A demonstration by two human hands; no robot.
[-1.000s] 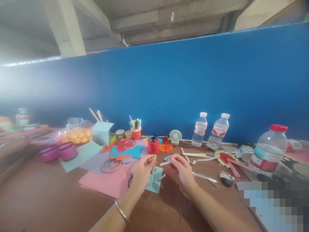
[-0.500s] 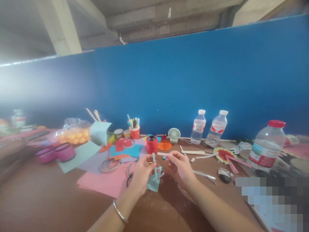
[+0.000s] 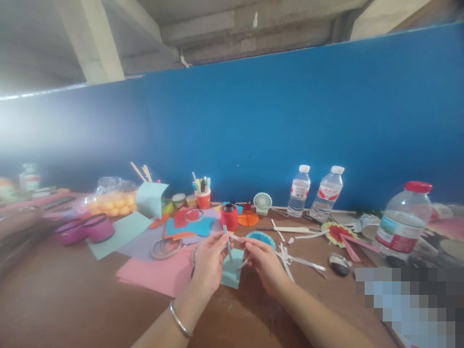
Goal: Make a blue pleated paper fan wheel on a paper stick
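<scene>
My left hand (image 3: 209, 263) is closed in a pinch on a thin pale blue paper strip (image 3: 227, 244) that stands nearly upright between my hands. My right hand (image 3: 266, 266) is also closed in a pinch, its fingertips close to the strip; what it holds is too small to name. Both hands hover over a light blue paper piece (image 3: 232, 275) lying on the brown table (image 3: 90, 304). A blue pleated paper fan (image 3: 261, 238) lies just behind my right hand. A red thread spool (image 3: 229, 217) stands beyond the strip.
Pink paper (image 3: 159, 274), coloured sheets and rings lie left of my hands. White paper strips (image 3: 297, 261) are scattered to the right. Along the blue wall stand a pen cup (image 3: 203, 195), a small fan (image 3: 263, 203), two water bottles (image 3: 299, 191) and a larger bottle (image 3: 402, 222).
My hands have drawn closer together around the pale blue strip, which has turned more upright. The blue pleated fan now shows behind my right hand.
</scene>
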